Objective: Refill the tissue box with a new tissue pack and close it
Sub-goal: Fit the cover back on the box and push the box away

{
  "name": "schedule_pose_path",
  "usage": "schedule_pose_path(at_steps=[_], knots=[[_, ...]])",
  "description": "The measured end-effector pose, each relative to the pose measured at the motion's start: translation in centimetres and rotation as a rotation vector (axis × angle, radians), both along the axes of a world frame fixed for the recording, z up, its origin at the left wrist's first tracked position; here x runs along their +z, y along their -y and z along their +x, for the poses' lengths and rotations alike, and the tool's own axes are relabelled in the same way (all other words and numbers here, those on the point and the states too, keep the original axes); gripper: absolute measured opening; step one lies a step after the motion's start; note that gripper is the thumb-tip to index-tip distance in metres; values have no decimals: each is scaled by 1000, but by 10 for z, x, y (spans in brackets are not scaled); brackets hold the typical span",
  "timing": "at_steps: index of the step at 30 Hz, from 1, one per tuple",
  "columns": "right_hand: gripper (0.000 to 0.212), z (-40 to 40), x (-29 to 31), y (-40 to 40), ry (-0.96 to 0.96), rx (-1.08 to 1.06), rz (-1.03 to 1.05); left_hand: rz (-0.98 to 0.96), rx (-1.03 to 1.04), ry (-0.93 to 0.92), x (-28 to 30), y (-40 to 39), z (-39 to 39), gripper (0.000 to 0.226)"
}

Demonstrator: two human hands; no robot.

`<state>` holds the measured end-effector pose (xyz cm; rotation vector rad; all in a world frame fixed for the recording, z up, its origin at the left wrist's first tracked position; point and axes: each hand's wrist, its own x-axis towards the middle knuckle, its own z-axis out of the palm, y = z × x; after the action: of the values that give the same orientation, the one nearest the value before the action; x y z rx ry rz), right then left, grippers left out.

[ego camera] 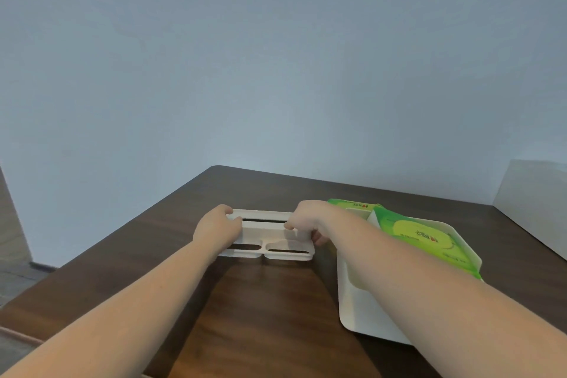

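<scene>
A flat white tissue box lid [271, 239] with long slots lies on the dark wooden table [260, 316], near its far edge. My left hand [216, 228] grips the lid's left end and my right hand [306, 219] grips its right end. To the right stands the open white tissue box [352, 310], partly hidden by my right forearm. A green tissue pack [426, 239] sits tilted in the box, sticking out above its rim.
The table's left edge runs diagonally from the far corner toward me. A pale wall rises behind the table. A grey panel [534, 202] stands at the far right, beyond the box.
</scene>
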<state>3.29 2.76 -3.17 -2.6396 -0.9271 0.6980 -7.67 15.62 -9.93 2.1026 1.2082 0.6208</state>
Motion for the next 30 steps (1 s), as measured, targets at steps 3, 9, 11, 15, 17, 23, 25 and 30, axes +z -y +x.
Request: schedule_pose_path(at_steps=[3, 9, 11, 15, 17, 23, 25, 30], knots=[[39, -1, 8, 0, -23, 15, 63, 21, 41, 50, 10, 4, -5, 43], [20, 6, 42, 17, 95, -5, 254, -28, -23, 185, 45, 20, -15, 46], [18, 12, 51, 31, 111, -51, 309, -39, -50, 219, 56, 33, -14, 46], [2, 27, 57, 69, 130, -158, 406, -60, -108, 277, 70, 68, -4, 48], [6, 35, 56, 91, 145, -204, 409, -58, -137, 292, 75, 88, 3, 48], [21, 50, 54, 158, 154, -311, 388, -37, -197, 327, 84, 135, 26, 45], [19, 55, 51, 177, 154, -328, 385, -61, -212, 354, 87, 148, 33, 43], [25, 65, 41, 212, 178, -365, 388, -162, -246, 387, 85, 175, 49, 44]])
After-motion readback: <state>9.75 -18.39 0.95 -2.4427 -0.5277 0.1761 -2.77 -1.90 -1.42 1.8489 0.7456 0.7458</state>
